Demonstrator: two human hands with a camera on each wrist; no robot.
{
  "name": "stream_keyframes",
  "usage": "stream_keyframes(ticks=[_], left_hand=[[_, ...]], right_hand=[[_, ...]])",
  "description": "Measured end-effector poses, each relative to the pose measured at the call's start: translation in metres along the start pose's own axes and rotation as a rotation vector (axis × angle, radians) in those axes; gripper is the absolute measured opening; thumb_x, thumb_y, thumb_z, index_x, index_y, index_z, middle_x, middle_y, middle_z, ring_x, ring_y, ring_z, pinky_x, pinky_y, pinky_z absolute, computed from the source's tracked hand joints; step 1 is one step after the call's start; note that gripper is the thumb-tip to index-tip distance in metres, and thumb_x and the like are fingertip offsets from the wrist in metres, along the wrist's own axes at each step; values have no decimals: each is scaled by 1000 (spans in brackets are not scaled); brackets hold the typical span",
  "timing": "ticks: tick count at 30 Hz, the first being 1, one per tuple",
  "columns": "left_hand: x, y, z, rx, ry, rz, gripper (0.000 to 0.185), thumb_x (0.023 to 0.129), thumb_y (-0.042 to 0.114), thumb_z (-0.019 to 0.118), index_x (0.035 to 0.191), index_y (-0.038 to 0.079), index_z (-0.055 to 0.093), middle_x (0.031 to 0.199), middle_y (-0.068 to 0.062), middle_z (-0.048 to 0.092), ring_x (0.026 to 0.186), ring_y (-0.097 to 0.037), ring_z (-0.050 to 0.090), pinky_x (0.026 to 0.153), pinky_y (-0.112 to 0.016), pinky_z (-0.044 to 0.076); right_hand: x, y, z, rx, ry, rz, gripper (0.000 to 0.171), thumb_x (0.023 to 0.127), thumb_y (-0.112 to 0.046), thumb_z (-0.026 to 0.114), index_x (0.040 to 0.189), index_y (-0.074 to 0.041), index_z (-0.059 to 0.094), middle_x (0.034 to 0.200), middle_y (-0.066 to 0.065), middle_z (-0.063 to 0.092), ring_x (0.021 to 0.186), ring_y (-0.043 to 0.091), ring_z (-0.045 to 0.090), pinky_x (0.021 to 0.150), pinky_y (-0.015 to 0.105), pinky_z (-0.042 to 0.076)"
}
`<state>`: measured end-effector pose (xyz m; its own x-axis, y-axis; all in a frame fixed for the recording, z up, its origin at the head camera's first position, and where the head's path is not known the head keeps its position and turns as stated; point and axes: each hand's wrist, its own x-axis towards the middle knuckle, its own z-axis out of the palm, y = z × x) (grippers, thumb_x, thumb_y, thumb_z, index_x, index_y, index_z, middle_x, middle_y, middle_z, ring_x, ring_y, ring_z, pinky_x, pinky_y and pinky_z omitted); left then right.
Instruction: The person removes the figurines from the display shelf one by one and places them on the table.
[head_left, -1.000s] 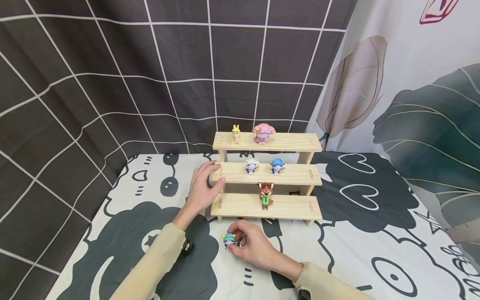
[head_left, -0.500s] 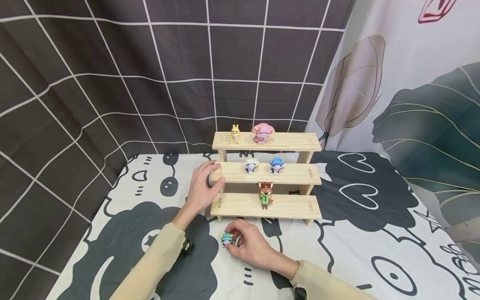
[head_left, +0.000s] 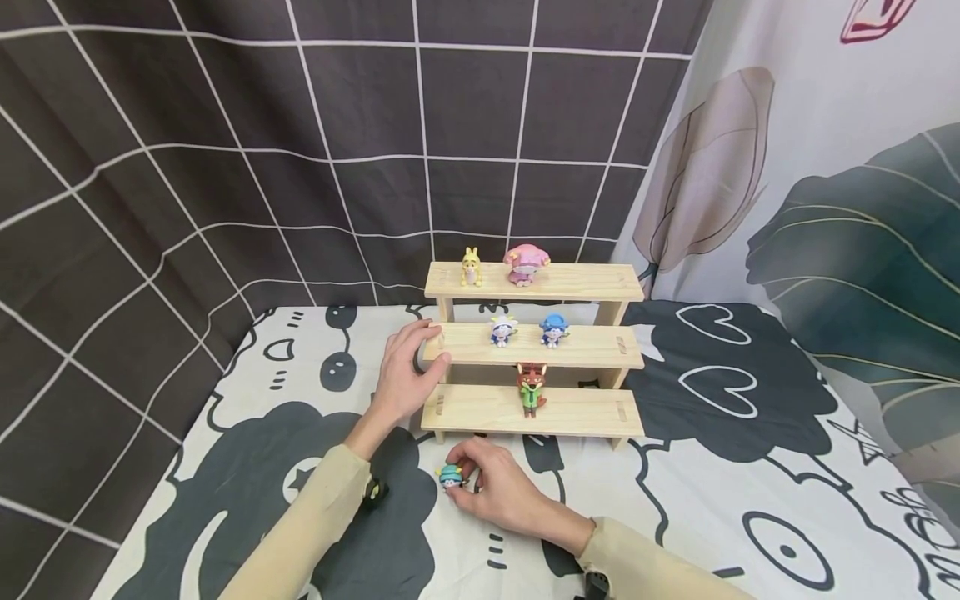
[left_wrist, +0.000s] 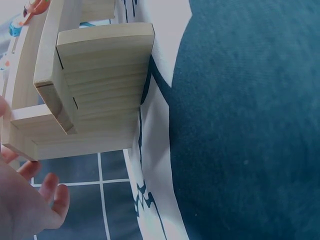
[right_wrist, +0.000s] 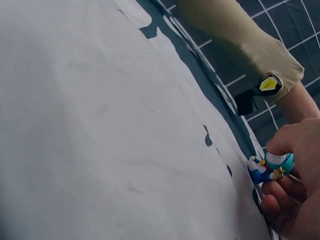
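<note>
My right hand [head_left: 467,475] pinches a small figure with a teal hat [head_left: 451,477] low over the cloth, just in front of the left end of a three-tier wooden shelf [head_left: 585,412]. In the right wrist view the figure [right_wrist: 267,167] sits between thumb and fingertips of my right hand [right_wrist: 289,175]. My left hand [head_left: 423,354] holds the left end of the middle tier, thumb in front and fingers on top. In the left wrist view my left hand [left_wrist: 25,200] lies by the shelf's side panel [left_wrist: 100,90].
On the shelf stand a yellow rabbit [head_left: 471,268] and a pink figure [head_left: 526,265] on top, two blue-and-white figures [head_left: 502,332] [head_left: 553,331] in the middle and a fox [head_left: 532,388] on the lowest tier. A patterned cloth [head_left: 720,467] covers the table; curtains hang behind.
My right hand has slid the teal-hatted figure slightly left and nearer the shelf. The left hand and the shelf figures have stayed put.
</note>
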<state>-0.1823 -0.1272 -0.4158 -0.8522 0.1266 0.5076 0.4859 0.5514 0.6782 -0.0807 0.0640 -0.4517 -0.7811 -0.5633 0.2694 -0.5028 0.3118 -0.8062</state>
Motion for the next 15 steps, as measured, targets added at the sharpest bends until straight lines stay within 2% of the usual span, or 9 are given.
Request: stream_keyframes(ticks=[15], left_hand=[[-1,-1,1,-7,8,7,41,90,18,68,127,1,65,141,-17,53,126,-36,45,103,-53,37]], right_hand=[[2,-1,-1,-19,-35,21,26,80,-3,79,101,-10,65,91,-7,60,81,3,59,63,19,49]])
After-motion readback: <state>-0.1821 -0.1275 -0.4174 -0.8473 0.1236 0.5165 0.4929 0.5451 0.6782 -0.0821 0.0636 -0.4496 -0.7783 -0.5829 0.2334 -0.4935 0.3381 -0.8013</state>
